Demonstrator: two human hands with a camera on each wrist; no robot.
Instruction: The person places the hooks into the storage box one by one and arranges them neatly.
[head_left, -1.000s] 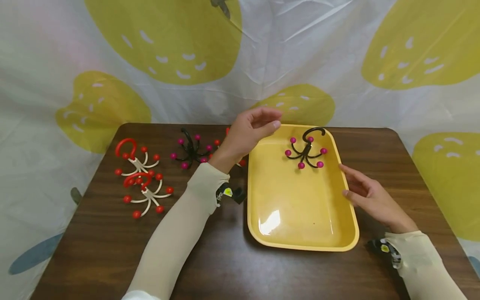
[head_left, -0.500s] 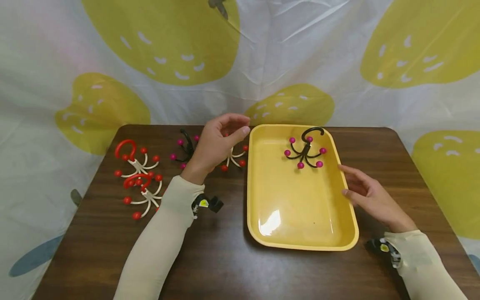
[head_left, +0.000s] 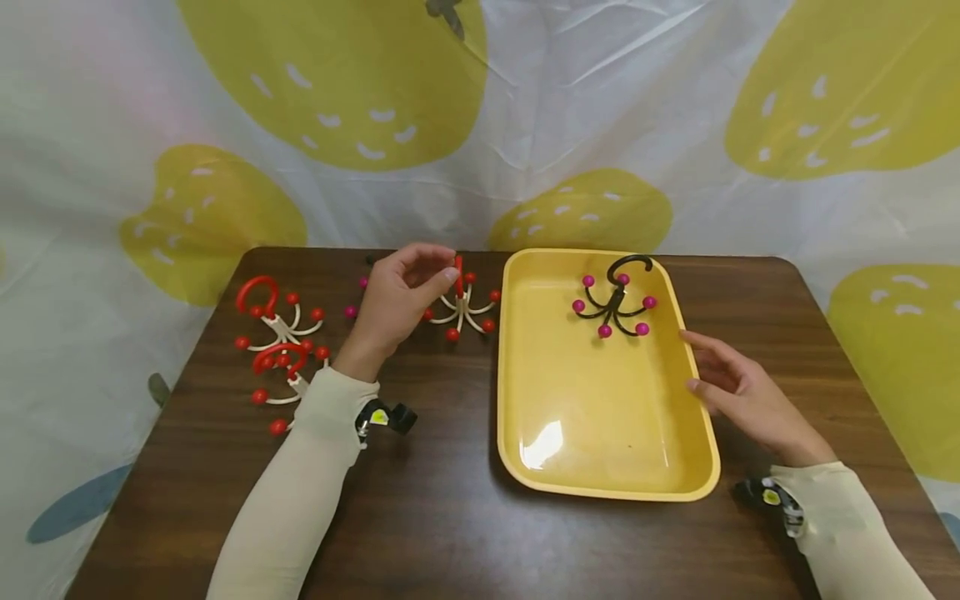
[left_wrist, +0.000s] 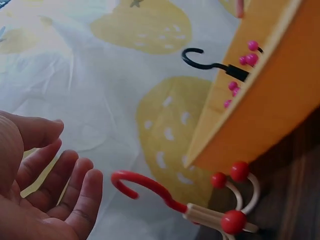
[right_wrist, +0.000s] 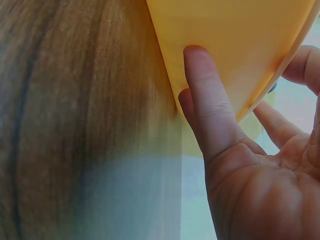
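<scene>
My left hand (head_left: 393,296) hangs over the back left of the table, holding nothing, fingers loosely bent. Just right of its fingertips stands a white claw-shaped hanger (head_left: 461,310) with a red hook and red ball tips; in the left wrist view a gap shows between the fingers and that red hook (left_wrist: 145,181). Behind the hand, another hanger with magenta balls (head_left: 351,312) is mostly hidden. Fingertips of my right hand (head_left: 750,400) touch the right side of the yellow tray (head_left: 517,417); the right wrist view shows straight fingers (right_wrist: 207,95) against its outer wall. A black hanger with magenta balls (head_left: 615,302) stands inside the tray.
Two white hangers with red hooks, one farther back (head_left: 281,329) and one nearer (head_left: 297,385), stand close together at the left; my left sleeve partly covers the nearer one. The brown table (head_left: 450,517) ends at a patterned cloth (head_left: 525,100) behind.
My left hand has moved leftward from over the tray's back left corner, uncovering the red-hooked hanger and covering the black one behind it. The right hand and tray stay put.
</scene>
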